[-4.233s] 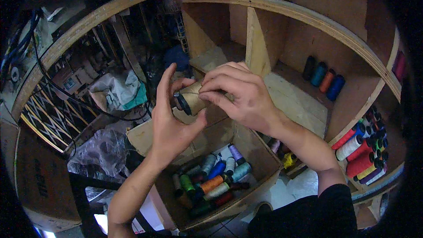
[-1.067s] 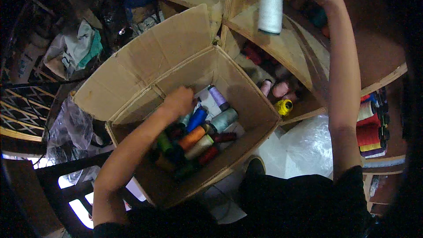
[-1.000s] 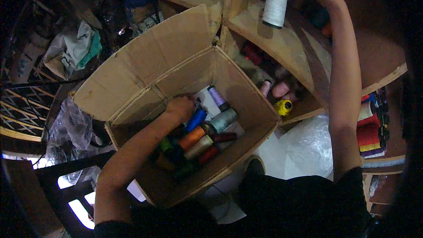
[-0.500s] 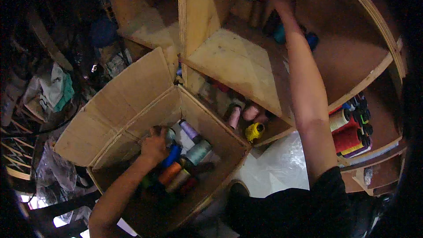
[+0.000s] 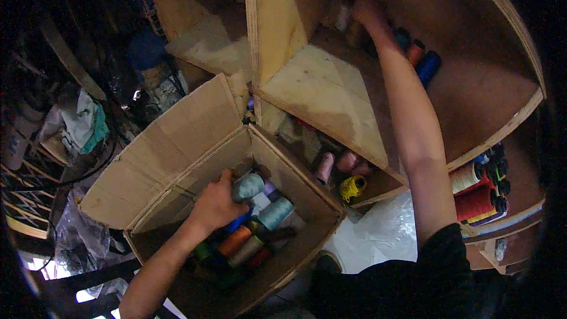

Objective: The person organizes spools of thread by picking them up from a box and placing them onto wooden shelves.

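The left hand [image 5: 215,204] is reaching into the open cardboard box [image 5: 177,142] and is closing its fingers on a pale grey-green thread cone [image 5: 248,186], which is lying on top of the other coloured spools. The right hand [image 5: 365,12] is stretching deep into the wooden shelf [image 5: 313,88], beside a pale spool [image 5: 342,19]; whether it is grasping it I cannot tell.

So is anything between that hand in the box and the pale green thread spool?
Nothing visible. The left hand already lies against the pale green thread spool inside the cardboard box; the other spools lie beside and below it.
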Demonstrator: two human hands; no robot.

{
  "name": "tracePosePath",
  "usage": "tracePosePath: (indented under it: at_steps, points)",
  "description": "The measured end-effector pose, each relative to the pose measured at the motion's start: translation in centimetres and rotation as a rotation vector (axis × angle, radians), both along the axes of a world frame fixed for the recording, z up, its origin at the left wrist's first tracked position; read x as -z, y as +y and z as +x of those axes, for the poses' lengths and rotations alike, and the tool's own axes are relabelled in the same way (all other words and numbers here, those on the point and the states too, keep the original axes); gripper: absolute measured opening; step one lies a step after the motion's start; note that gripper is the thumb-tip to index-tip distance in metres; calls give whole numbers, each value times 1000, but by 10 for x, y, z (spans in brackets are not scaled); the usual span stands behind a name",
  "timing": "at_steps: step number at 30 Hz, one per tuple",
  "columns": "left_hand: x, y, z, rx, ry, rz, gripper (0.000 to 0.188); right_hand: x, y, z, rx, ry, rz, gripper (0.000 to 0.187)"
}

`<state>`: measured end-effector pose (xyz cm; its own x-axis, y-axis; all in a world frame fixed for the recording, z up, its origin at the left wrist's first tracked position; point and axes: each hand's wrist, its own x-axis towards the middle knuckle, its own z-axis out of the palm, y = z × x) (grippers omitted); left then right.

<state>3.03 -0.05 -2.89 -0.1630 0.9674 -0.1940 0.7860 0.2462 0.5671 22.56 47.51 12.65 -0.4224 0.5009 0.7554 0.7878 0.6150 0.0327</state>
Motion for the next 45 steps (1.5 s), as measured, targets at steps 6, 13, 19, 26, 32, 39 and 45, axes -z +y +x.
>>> tracePosePath:
  at_steps: [6,13,19,26,32,39,45]
  points:
    - [-13,1,7,3,4,-3,65,24,-15,11,41,-146,102,27]
    - [-3,-3,1,1,0,-4,72,37,12,21,50,-96,63,30]
    - [-2,-9,-3,-12,26,-1,73,6,-20,28,-29,-362,-81,34]
    - [-6,-10,0,-12,11,-14,72,21,2,39,170,-290,-29,36]
    - [-14,-15,0,-20,-3,87,68,25,-5,33,231,-253,239,35]
    - [-59,0,-3,-194,-310,325,67,-56,-156,-33,-152,-444,-511,39]
    - [-111,23,-2,-335,-408,869,78,-54,-315,-69,-1121,-528,-781,62]
